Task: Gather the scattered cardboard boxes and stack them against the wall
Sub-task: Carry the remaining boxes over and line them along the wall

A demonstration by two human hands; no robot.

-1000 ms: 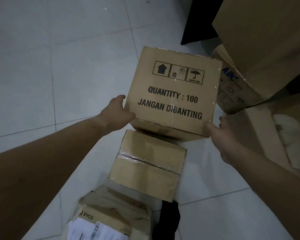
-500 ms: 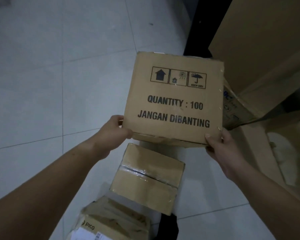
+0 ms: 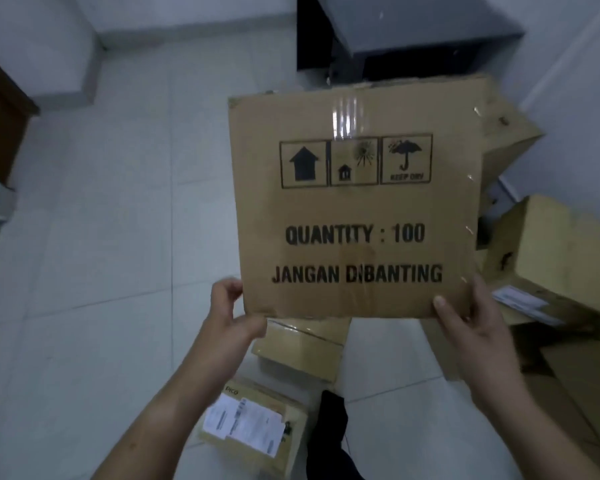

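I hold a brown cardboard box [image 3: 355, 209] printed "QUANTITY : 100 / JANGAN DIBANTING" up in front of me, well above the floor. My left hand [image 3: 234, 315] grips its lower left corner and my right hand [image 3: 471, 323] grips its lower right corner. Below it on the tiled floor lies a small taped box [image 3: 302, 351], partly hidden by the held box. Nearer to me sits a PICO box [image 3: 257, 427] with a white shipping label. More boxes [image 3: 551, 258] are piled at the right by the white wall [image 3: 568, 98].
A dark cabinet [image 3: 395, 36] stands behind the held box against the far wall. A brown door edge [image 3: 0, 126] is at the left. Something black [image 3: 329, 434] lies beside the PICO box. Light floor tiles [image 3: 101, 271] stretch to the left.
I have lifted the printed box higher and closer to my face, and my view has tilted up so the far wall, the cabinet and the right-hand wall now show.
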